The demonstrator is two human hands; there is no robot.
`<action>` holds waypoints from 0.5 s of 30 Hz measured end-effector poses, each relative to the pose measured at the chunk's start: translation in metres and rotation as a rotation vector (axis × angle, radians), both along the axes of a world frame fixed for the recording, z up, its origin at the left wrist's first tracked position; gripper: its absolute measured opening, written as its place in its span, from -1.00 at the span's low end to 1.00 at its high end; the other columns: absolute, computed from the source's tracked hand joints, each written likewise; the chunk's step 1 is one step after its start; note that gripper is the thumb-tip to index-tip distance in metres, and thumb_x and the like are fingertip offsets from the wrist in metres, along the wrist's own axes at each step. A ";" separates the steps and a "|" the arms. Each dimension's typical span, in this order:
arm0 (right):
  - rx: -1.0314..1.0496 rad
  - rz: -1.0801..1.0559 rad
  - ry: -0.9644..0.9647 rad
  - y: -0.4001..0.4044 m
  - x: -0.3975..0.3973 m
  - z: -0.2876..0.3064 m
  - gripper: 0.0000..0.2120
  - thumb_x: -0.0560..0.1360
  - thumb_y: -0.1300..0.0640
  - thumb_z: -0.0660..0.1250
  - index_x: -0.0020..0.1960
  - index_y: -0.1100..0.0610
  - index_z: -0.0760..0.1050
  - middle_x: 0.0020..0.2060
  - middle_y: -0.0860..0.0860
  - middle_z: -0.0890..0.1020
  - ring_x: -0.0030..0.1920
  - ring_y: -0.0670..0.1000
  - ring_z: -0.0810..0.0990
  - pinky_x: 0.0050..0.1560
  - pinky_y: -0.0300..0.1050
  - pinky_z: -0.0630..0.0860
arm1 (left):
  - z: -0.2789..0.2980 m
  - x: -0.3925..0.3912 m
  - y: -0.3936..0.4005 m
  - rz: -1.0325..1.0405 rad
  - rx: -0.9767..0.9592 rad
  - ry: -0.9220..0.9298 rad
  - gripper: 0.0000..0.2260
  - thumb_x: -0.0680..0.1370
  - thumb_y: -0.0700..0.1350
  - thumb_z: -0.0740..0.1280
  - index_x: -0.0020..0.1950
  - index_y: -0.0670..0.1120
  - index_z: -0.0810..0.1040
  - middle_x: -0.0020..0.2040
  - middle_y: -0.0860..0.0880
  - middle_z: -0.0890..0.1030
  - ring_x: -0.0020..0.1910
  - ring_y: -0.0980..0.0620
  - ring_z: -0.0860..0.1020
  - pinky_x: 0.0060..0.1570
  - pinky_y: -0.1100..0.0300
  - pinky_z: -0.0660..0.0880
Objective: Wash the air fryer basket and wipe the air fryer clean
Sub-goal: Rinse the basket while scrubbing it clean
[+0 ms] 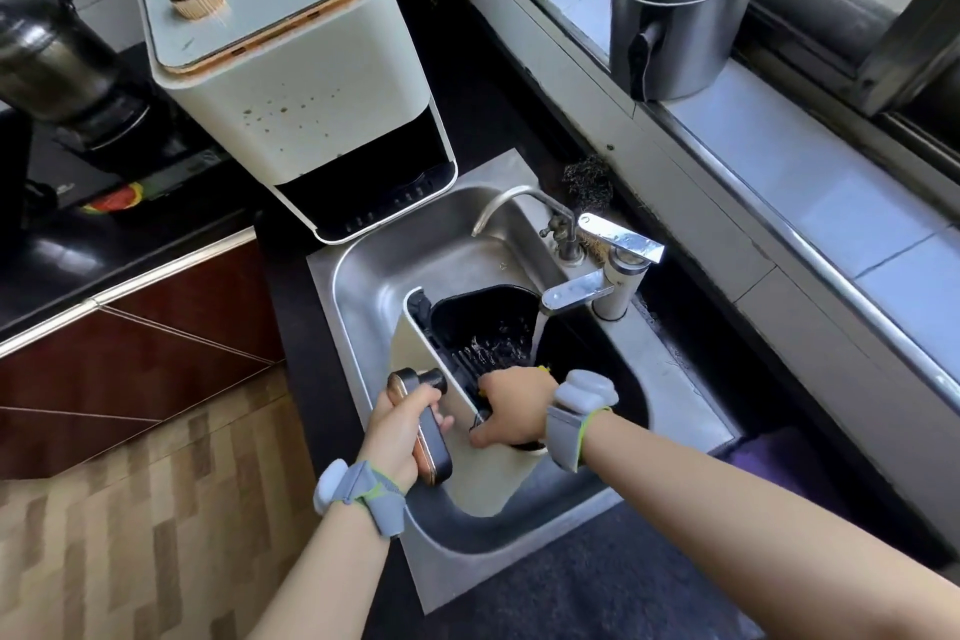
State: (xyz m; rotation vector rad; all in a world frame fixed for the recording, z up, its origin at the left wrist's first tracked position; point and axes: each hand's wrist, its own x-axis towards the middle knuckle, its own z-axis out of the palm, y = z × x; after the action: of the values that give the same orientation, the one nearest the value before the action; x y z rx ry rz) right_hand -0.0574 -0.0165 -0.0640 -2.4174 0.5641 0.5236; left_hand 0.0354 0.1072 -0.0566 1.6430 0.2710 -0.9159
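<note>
Air fryer basket (467, 431) sits tilted in the steel sink (374, 276), cream front panel toward the person, black ridged cavity open up and away under the tap (576, 294) with water running in; left hand (400, 431) wrapped round its dark, copper-trimmed handle (428, 431), which juts toward the person. Right hand (511, 403) reaches inside over the rim, fingers curled on something yellow, barely visible. Basket fills most of the sink; boxy cream air fryer (291, 83) stands on the black counter (291, 379) at the sink's far-left edge.
</note>
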 end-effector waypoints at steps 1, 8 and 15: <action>0.017 -0.046 -0.012 -0.002 -0.001 -0.001 -0.64 0.25 -0.22 0.36 -0.34 0.04 0.32 -0.41 -0.04 0.45 -0.30 0.09 0.49 -0.40 -0.18 0.27 | 0.002 0.003 -0.001 -0.087 0.020 -0.075 -0.88 0.47 -0.37 0.31 -0.09 -0.17 0.46 -0.36 -0.09 0.46 -0.53 0.09 0.47 -0.38 0.18 0.55; 0.136 -0.108 -0.003 -0.019 0.011 0.010 -0.62 0.19 -0.16 0.44 -0.41 0.12 0.40 -0.52 -0.02 0.40 -0.45 0.03 0.41 -0.50 -0.24 0.26 | 0.016 0.038 0.010 -0.677 0.166 -0.530 -0.69 0.40 -0.25 0.46 -0.02 0.10 0.48 -0.13 0.06 0.58 -0.22 0.23 0.54 -0.16 0.45 0.45; 0.043 -0.129 -0.001 -0.020 0.022 0.011 -0.58 0.15 -0.19 0.39 -0.50 0.13 0.36 -0.59 -0.05 0.39 -0.51 0.01 0.42 -0.51 -0.28 0.26 | 0.035 0.040 -0.008 -1.202 0.737 -1.139 -0.04 0.29 0.11 0.53 0.51 0.08 -0.01 0.51 -0.02 0.05 0.50 -0.03 0.00 0.45 -0.01 -0.02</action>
State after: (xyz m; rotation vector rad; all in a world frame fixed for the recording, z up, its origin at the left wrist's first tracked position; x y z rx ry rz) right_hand -0.0353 -0.0365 -0.0531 -2.3218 0.6956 0.4748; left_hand 0.0756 0.0995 -0.0214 2.7710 -1.4517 -0.5077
